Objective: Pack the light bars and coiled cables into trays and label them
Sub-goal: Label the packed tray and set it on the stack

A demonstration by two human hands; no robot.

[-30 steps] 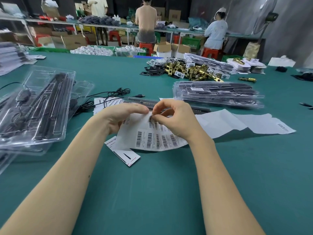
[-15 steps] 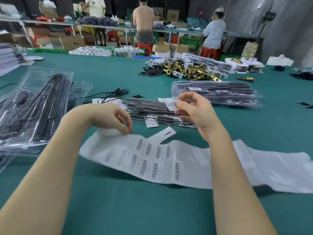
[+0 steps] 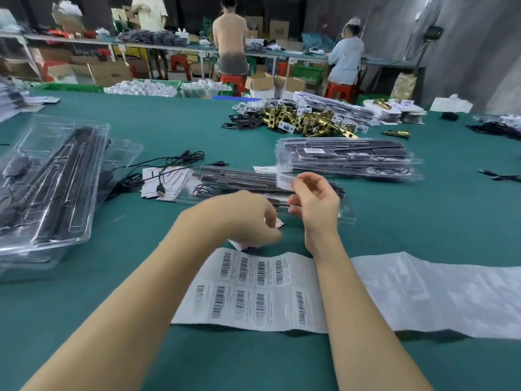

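My right hand [image 3: 315, 204] pinches a small barcode label [image 3: 287, 179] above a clear tray [image 3: 348, 217] that holds black light bars and a cable. My left hand [image 3: 245, 218] hovers with curled fingers over a small white card [image 3: 279, 222] just in front of that tray; whether it grips the card is hidden by blur. A long sheet of barcode labels [image 3: 253, 289] lies flat on the green table under both forearms. A stack of packed, labelled trays [image 3: 346, 158] sits behind the right hand.
Clear trays with black bars [image 3: 53, 182] are stacked at the left. Loose black cables [image 3: 169, 162] and white cards [image 3: 165, 182] lie beyond the left hand. A pile of brass hardware [image 3: 307, 121] sits farther back. People work at a far bench.
My right hand has peeled a label off the sheet and lifted it over the tray. The left hand let go of the sheet and moved forward to the white card.
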